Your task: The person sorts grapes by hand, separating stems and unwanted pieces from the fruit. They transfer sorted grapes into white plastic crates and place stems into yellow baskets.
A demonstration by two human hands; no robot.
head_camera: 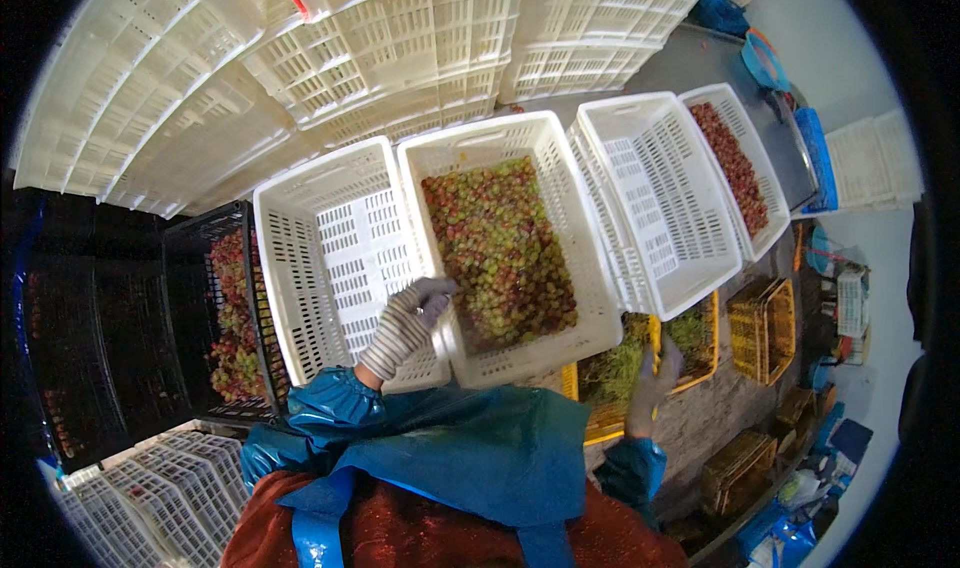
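Note:
My left hand (411, 320), in a striped glove with grey-purple fingertips, is at the shared rims of two white plastic crates. Its fingers curl at the near left side of the grape crate (600, 298); whether they grip anything is not clear. Loose red and green grapes (499, 245) cover that crate's floor. On the left stands the other white crate (330, 193), with nothing seen inside. Lower right, my gloved right hand (658, 376) hangs blurred over yellow crates (600, 434) holding green stems (619, 369). Its fingers point away from me, and what they touch is unclear.
Tall stacks of white crates (390, 42) rise behind. More white crates (660, 193) stand right, one with red grapes (731, 166). A black crate (251, 298) of grape bunches (236, 320) is at left. Yellow crates (761, 331) rest on the floor (675, 433).

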